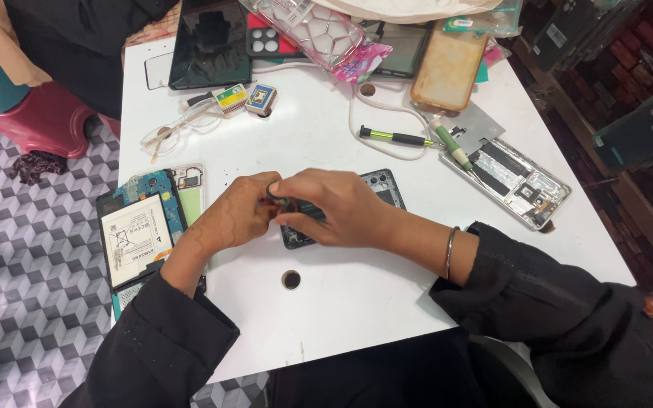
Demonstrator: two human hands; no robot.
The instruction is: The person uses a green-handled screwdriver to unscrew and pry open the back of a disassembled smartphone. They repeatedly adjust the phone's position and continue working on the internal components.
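Mid-frame on the white table [326, 317]: both hands meet over a dark phone [382, 183]. Left hand [232, 215] and right hand [338, 208] pinch a small dark tool [285, 202], prob. a screwdriver. Opened phone [141, 234] lies at left edge.

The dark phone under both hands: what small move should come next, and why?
Probably steady the dark phone flat with the left hand before the right hand presses further. Both hands meet over its lower part, pinching a small dark tool; the phone lies loose on the white table.
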